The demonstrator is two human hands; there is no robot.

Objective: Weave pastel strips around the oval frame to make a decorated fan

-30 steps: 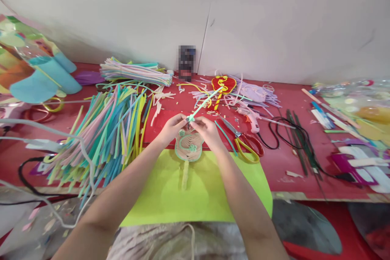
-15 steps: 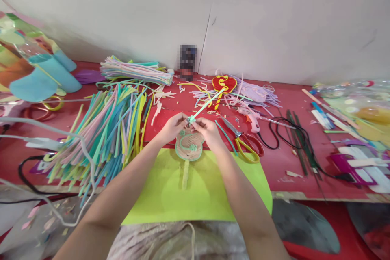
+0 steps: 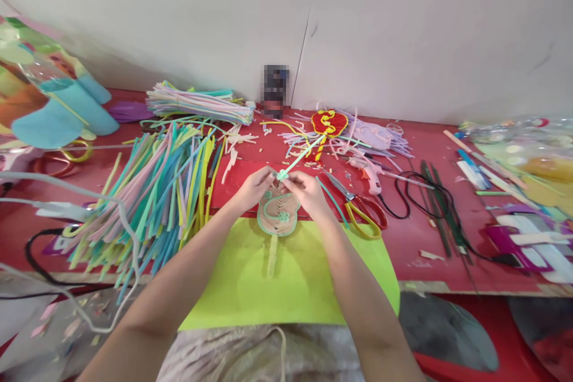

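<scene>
A mint-green pipe cleaner is pinched between my two hands; its near end is curled into a small knot-like shape, and its straight tail points up and to the right. My left hand grips the curled end from the left with thumb and fingertips. From the other side, my right hand pinches the same piece. Just below the hands lies a beige fan-shaped piece with a mint-green edge, curls and a pale yellow handle. Its top is partly hidden by my fingers. Under its handle is a lime-green sheet.
Loose pastel pipe cleaners are heaped at left, with a bundle behind. Scissors and a pink glue gun with a black cord lie right. A red-and-yellow fan piece lies beyond my hands on the red table.
My fingers have shifted slightly around the curled end, showing a little more of it. Both hands otherwise stay in place, and the surrounding things have not moved.
</scene>
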